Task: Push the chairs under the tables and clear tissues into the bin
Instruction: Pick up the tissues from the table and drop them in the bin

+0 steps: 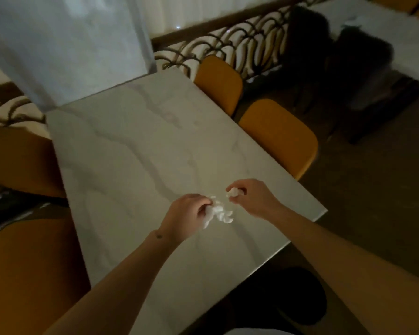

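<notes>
Crumpled white tissue (218, 211) is bunched in the left hand (186, 213), fingers curled round it, loose end trailing toward the tabletop near the front right corner of the white marble-pattern table (131, 146). A smaller white tissue wad (232, 192) is pinched in the right hand (249, 197) between fingertips and thumb, just right of the first tissue, over the same corner of the table. Both hands are over the table surface; can't tell if the trailing end touches it.

Progress, judged: tissues on this table look gathered, none seen loose elsewhere on it. No bin clearly in view; a dark round shape (288, 296) below the near edge of the table could be one, too dim to say. So the drop into the bin is still left.

Chairs: two mustard-orange padded chairs (278, 136) on the right side of the table sit close against its edge, look tucked in. Two more orange chairs (32, 269) on the left side of the table, nearer one seems to stand a bit out, hard to tell in the low light.

Beyond the table to the right, a second white table (392, 37) has something white on it (351, 21), possibly more tissue, with dark chairs (307, 37) beside it. That table probably still needs doing.
</notes>
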